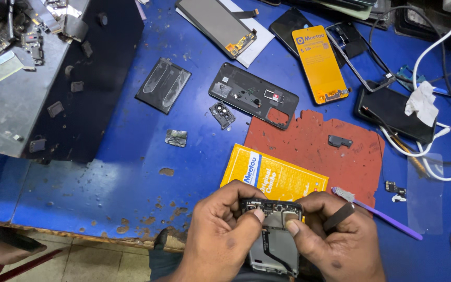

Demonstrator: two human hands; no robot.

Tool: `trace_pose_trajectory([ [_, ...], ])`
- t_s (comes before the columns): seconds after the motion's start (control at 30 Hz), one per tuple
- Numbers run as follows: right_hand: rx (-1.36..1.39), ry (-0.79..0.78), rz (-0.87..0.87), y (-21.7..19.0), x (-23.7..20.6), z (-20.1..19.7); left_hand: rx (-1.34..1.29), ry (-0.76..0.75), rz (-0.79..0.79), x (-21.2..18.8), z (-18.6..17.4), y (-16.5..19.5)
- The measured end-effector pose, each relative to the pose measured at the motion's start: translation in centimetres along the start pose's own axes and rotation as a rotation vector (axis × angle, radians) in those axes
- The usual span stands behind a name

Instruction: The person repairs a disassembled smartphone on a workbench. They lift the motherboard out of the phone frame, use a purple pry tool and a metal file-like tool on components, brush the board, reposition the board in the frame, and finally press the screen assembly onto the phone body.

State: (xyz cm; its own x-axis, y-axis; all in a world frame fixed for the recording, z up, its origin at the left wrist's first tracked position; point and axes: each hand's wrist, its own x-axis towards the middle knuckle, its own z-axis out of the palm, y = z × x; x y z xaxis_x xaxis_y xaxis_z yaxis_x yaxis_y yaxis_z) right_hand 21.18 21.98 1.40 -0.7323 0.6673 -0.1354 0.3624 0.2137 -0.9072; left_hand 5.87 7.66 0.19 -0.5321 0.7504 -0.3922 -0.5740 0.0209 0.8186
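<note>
Blue bench lies under your hands: your left hand and right hand both grip an opened phone at its top edge, just before a yellow box.

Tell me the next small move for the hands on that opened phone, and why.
Probably keep the left hand steadying the opened phone and press down gently with the right thumb. Both thumbs already sit on the phone's top edge, where the board is exposed, and the right hand also holds a dark flat tool, so a light press seems safer than prying.
</note>
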Motion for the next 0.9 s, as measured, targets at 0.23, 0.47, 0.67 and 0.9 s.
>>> trace_pose_trajectory([
  [0.23, 0.000, 0.008, -0.005, 0.0, 0.3, 0.1, -0.063, -0.037, 0.063, 0.0, 0.0, -0.2],
  [0.47, -0.059, 0.008, -0.012, -0.4, 0.6, 0.2, -0.029, -0.011, 0.020, 0.1, 0.0, -0.1],
  [0.67, 0.039, -0.046, 0.103, -0.2, 1.2, 0.1, -0.027, -0.003, 0.006, 0.5, -0.2, -0.4],
  [0.9, -0.341, 0.065, -0.174, -1.6, 0.9, -0.1, -0.142, 0.197, 0.064, 2.0, -0.4, -1.0],
])
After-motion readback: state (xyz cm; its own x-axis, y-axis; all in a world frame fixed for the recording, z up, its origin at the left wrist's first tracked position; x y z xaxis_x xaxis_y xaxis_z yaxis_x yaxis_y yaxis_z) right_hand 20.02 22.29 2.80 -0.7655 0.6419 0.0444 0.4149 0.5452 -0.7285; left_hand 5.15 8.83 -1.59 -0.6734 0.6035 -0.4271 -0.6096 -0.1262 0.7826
